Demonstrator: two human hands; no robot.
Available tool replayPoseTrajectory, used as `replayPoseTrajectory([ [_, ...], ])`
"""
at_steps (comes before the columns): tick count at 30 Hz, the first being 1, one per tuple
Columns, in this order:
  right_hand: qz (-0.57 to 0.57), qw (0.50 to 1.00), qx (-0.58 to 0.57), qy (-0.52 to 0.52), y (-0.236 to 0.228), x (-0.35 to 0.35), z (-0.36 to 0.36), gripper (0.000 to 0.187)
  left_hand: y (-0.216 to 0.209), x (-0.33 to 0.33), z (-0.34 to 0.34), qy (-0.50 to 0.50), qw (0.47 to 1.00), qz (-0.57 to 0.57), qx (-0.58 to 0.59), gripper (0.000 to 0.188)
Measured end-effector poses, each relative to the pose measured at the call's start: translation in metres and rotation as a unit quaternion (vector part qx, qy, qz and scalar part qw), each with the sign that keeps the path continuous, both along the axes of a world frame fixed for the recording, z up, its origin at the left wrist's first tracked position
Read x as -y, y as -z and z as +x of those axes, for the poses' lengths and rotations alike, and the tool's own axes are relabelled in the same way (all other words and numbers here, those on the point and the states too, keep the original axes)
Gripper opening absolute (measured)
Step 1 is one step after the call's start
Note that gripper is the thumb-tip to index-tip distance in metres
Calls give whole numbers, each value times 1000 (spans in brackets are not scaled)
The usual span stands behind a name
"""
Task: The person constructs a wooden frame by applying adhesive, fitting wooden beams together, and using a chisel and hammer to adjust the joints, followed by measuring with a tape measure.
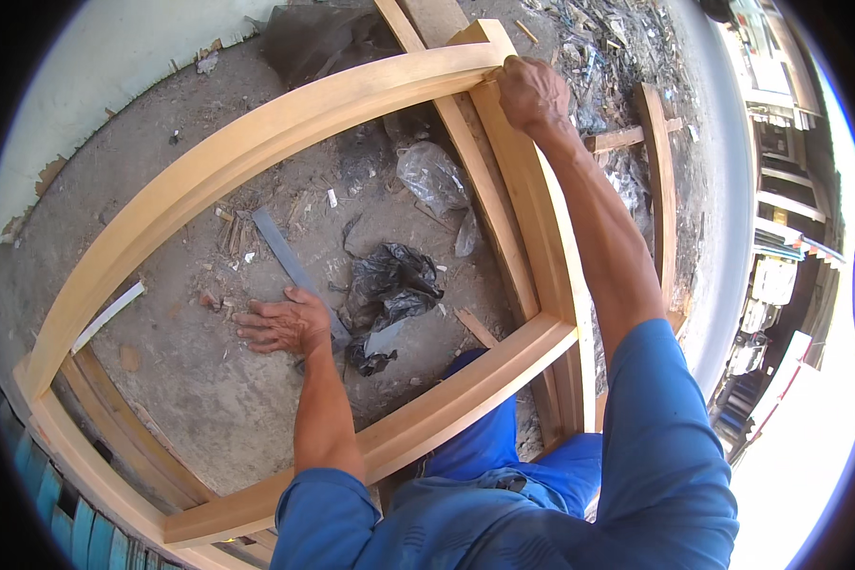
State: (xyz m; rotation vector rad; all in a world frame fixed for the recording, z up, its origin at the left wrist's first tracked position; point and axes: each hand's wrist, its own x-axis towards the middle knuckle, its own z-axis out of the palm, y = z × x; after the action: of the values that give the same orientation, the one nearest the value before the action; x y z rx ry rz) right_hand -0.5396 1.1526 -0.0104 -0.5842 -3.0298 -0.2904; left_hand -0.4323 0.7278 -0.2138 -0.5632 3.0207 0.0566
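Observation:
A large pale wooden frame (285,114) lies in front of me, made of long grooved rails joined at the corners. My right hand (534,93) is closed at its far right corner, with the fingertips partly hidden against the wood. My left arm reaches over the near rail (465,394) into the frame's opening. There my left hand (290,325) is spread, palm down, low over the ground and holding nothing. Close beside it lies a flat grey strip (280,242); part of the strip is hidden under the hand. A crumpled black plastic bag (394,285) is to its right.
Rough timber pieces (489,204) run beneath the frame, with more boards (657,190) to the right. Clear plastic (432,179), wood chips and scraps litter the ground. A pale wall (104,85) stands at the far left, and teal slats (84,532) at the near left.

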Motion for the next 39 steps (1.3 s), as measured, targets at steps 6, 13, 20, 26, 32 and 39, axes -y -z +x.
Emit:
replayPoseTrajectory([
  [6,-97,957,-217,165,-101,3,78,37,4,12,3,-8,999,-29,-12,83],
  [13,-232,838,-282,406,-90,7,365,28,0,-1,4,-6,999,-32,-7,82],
  [20,-245,785,-297,485,-47,71,598,30,-12,14,-11,16,996,19,84,88],
  [26,-183,801,-199,535,-73,93,662,29,-68,39,-4,176,965,133,142,72],
  [32,-210,786,-194,548,-60,120,699,30,-126,-61,92,387,876,235,167,50],
  [39,-238,807,-223,493,-61,128,701,31,-195,-226,188,563,706,238,357,85],
])
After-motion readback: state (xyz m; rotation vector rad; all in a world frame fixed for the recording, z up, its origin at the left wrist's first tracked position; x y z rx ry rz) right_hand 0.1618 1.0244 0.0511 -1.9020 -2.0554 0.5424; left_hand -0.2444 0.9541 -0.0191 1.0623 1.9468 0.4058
